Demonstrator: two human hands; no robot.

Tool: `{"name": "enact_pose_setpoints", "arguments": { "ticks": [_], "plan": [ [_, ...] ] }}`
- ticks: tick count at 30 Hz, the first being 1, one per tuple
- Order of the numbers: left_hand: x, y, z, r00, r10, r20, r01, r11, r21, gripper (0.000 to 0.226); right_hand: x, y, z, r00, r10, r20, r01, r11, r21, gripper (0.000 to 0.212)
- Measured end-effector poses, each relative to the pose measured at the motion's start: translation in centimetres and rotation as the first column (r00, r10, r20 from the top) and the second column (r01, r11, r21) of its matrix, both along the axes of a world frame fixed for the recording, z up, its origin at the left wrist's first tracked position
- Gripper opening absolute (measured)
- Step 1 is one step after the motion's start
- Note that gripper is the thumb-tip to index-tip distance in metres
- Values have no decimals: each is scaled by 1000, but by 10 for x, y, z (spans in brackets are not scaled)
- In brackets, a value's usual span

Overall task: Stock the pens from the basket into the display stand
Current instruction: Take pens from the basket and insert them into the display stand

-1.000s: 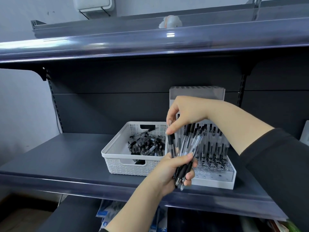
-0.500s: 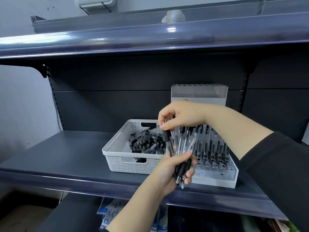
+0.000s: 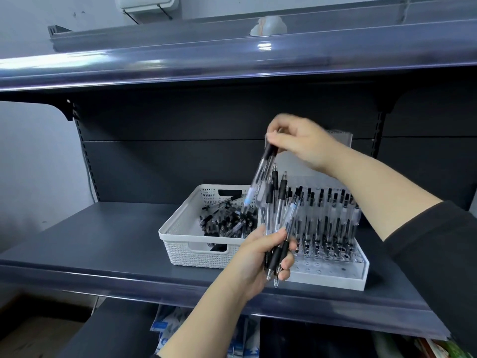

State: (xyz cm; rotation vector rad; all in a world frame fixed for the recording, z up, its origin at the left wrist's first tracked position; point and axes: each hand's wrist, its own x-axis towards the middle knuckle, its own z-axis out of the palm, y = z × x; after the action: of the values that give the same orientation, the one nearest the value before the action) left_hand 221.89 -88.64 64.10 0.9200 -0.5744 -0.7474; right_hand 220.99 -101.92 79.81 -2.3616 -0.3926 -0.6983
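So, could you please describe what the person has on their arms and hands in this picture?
Both hands are bare: no gloves, rings or watch show on the left hand or the right hand. The right arm wears a black long sleeve pushed up, leaving the forearm uncovered. The left forearm is uncovered as far as the view shows.

The basket [image 3: 196, 250] is matt white woven-look plastic; the pens [image 3: 277, 215] have clear glossy barrels and black grips; the display stand [image 3: 333, 276] is white plastic; the shelf [image 3: 90, 236] looks smooth, dark, faintly glossy

Clear black-capped pens [image 3: 227, 220] heaped in white lattice basket [image 3: 180, 244], others upright in adjoining clear display stand [image 3: 333, 272]
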Motion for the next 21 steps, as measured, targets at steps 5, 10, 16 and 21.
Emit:
{"name": "enact_pose_setpoints", "arguments": {
  "ticks": [5, 10, 16, 21],
  "plan": [
    [3, 4, 9, 998, 62, -27, -64, 995, -75, 30, -18, -10, -5, 918, -170, 359, 77, 962, 261, 12],
    [0, 0, 23, 986, 139, -90, -150, 981, -125, 23, -36, -9, -48, 680, -324, 658, 172, 942, 287, 8],
    [-7, -9, 34, 950, 203, -236, -237, 963, -128, 11, -45, -6, -89, 534, -276, 799, 143, 961, 237, 15],
    [-9, -11, 40, 943, 190, -272, -235, 961, -144, 17, -45, -1, -120, 623, 50, 780, 146, 973, -179, 15]
  ]
}}
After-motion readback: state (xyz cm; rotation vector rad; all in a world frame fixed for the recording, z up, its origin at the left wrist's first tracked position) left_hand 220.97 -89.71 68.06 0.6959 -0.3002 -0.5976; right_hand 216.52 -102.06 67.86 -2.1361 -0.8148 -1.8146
